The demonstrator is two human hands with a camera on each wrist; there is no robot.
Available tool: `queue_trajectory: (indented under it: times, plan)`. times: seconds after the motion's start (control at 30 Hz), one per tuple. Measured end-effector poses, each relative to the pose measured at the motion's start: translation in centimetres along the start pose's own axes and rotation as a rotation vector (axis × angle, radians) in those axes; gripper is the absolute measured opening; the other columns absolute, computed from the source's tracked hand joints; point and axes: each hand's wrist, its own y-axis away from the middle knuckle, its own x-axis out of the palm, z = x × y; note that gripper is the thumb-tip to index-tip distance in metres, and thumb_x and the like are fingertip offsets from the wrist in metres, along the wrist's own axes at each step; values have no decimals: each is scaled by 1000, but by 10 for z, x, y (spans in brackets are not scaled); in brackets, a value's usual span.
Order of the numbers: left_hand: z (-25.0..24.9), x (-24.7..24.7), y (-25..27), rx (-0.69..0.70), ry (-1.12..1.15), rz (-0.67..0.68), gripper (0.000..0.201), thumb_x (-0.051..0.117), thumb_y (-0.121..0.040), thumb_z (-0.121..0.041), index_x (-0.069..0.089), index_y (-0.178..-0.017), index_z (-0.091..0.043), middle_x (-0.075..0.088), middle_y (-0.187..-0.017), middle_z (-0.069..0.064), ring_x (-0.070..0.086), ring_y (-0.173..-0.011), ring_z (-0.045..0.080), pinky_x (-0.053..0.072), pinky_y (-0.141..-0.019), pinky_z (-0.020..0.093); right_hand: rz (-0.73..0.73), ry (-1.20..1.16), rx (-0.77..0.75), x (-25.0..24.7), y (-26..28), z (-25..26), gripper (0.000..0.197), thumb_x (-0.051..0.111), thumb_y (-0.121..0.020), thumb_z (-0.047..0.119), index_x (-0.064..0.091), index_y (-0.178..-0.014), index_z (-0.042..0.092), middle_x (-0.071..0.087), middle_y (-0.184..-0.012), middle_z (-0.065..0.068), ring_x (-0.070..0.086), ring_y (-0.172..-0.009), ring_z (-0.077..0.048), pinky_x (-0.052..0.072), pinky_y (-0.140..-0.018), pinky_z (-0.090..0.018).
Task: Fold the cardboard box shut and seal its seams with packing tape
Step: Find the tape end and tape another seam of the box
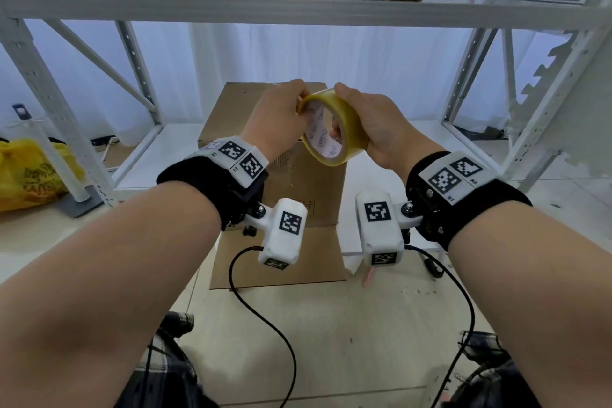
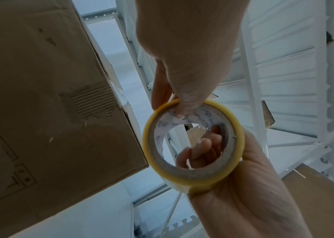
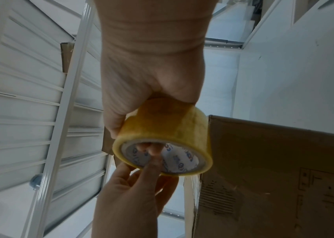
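Both hands, left hand [image 1: 281, 116] and right hand [image 1: 374, 122], are clamped on the tape roll [image 1: 331, 129] above the cardboard box [image 1: 231, 116]; its loose end probably needs finding next.

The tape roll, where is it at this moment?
In the head view the tape roll is at centre, held up between the left hand and the right hand, above the cardboard box.

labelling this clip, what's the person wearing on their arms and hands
Forearms are bare, with no sleeves or gloves. Each wrist carries a black padded band: the left band, the right band. White plates with black square codes sit on top of them. A white camera block, also coded, hangs under each wrist, and a thin black cable trails from each.
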Motion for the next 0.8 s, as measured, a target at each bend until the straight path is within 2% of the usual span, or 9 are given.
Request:
queue_trajectory:
  times: [0.07, 0.13, 0.2, 0.3, 0.43, 0.57, 0.63, 0.73, 0.8]
  plan:
    - [3, 2, -1, -45, 38, 6, 12, 56, -88, -16, 57, -96, -6, 58, -90, 4, 54, -84, 19, 43, -65, 11, -7, 1, -19, -1, -2, -1, 30, 59, -91, 41, 66, -91, 11, 66, -81, -7, 62, -79, -24, 52, -91, -43]
    - [8, 3, -2, -125, 134, 25, 17, 59, -87, -16, 57, -96, -2, 61, -93, 12, 60, -88, 27, 55, -76, 35, -1, -10, -38, -2, -4, -2, 31, 60, -91, 38, 65, -97, 7, 64, -84, -10, 60, -81, -25, 52, -89, -42]
    - [12, 2, -2, -203, 229, 46, 20, 62, -86, -15, 59, -102, -4, 63, -98, 14, 62, -93, 28, 56, -77, 46, 9, -35, -38, -3, -4, -2, 31, 60, -92, 35, 64, -101, 5, 64, -86, -11, 60, -81, -24, 52, -84, -39]
    - [12, 2, -1, -284, 339, 75, 21, 62, -88, -13, 58, -108, -7, 63, -103, 12, 64, -94, 24, 59, -74, 40, 15, -48, -36, -4, -5, -3, 33, 60, -92, 34, 64, -106, 4, 64, -95, -12, 61, -87, -24, 53, -82, -36]
    - [7, 3, 1, -396, 525, 105, 24, 59, -91, -10, 59, -115, -4, 65, -103, 12, 68, -81, 20, 58, -55, 23, -1, -147, -32, -5, -6, -2, 28, 60, -93, 32, 62, -107, 8, 63, -102, -8, 61, -92, -23, 53, -73, -29]
    - [4, 4, 3, -510, 690, 82, 7, 56, -93, -11, 62, -93, -8, 69, -96, 14, 71, -74, 22, 60, -62, 31, 10, -251, -30, -5, -9, -2, 19, 58, -93, 26, 61, -101, 9, 60, -99, -6, 57, -91, -21, 52, -78, -30]
    - [3, 5, 3, -546, 736, 74, 8, 56, -93, -9, 61, -86, -10, 70, -93, 15, 71, -71, 21, 60, -61, 31, 23, -265, -27, -5, -9, -2, 13, 59, -93, 23, 62, -96, 11, 59, -96, -5, 57, -88, -19, 51, -79, -29]
    - [1, 5, 4, -612, 842, 100, 5, 55, -93, -7, 58, -90, -4, 68, -88, 15, 71, -67, 22, 58, -56, 26, 59, -297, -33, -4, -8, -2, 7, 57, -93, 16, 62, -91, 10, 61, -90, -6, 59, -82, -18, 51, -76, -28]
    - [-1, 6, 5, -621, 787, 150, 13, 52, -94, -9, 54, -104, -1, 67, -90, 17, 70, -69, 24, 60, -60, 30, 75, -303, -48, -4, -8, -2, 7, 55, -92, 10, 62, -93, 7, 63, -90, -9, 62, -82, -19, 52, -73, -27]
